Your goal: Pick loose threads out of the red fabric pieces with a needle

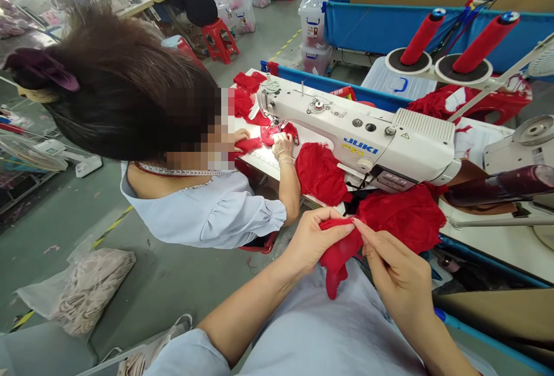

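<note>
Where I sit: beside a white worktop [511,249] in a sewing workshop with a grey floor [173,283], a co-worker [203,208] just ahead.
Counts: one sewing machine [367,139], two red thread cones [422,38].
Hands: my left hand [309,240] and right hand [400,280] close together, both pinching the red fabric piece [337,257].
Fabric: above my lap, near the worktop's edge.

Co-worker [208,214] L, sewing m/c [389,139] ahead

Garment sewing workshop.
I see a Juki sewing machine [359,133], red thread cones [485,44], piled red fabric [320,174] and storage bins [314,18].
</note>
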Motion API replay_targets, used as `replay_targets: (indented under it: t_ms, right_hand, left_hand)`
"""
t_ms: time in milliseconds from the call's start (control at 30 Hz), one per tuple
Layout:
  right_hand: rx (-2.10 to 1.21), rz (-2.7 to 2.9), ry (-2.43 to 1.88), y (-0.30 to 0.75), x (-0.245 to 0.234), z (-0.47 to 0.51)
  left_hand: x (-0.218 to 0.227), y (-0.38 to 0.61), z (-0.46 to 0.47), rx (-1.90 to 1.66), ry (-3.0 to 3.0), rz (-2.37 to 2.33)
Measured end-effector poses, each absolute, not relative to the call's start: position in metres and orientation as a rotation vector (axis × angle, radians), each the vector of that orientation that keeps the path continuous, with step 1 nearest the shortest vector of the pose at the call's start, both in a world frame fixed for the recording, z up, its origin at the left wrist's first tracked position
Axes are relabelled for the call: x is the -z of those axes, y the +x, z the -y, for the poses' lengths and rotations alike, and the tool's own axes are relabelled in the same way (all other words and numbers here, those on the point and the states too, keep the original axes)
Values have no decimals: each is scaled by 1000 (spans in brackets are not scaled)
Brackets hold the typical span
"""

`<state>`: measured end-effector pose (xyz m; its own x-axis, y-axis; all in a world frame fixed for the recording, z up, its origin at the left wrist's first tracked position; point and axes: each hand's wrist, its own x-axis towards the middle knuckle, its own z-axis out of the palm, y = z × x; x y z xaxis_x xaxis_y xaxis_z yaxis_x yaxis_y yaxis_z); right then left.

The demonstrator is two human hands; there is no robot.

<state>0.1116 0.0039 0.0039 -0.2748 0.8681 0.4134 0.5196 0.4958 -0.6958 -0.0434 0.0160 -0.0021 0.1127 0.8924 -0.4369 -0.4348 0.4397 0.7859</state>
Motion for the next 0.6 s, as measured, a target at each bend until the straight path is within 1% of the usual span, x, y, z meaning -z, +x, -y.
replay_targets:
  t_ms: [167, 267, 333, 467, 600]
  right_hand:
    - [-918, 1660, -1272, 112, 9, 0]
    - [-1018, 1556, -1341, 114, 14, 1]
    - [-979, 1616, -1287, 114, 10, 0]
    - [-757, 1839, -1111, 114, -2, -4]
    - [-576, 1971, -1111, 115, -4, -5]
  left_hand:
    - [-2, -44, -18, -1008, 399, -977]
    - [-2, -44, -19, -976, 353, -979]
    - [-2, -44, -19, -963, 350, -981]
    - [-1, -45, -19, -954, 373, -999]
    - [-2, -45, -20, -956, 382, -1011]
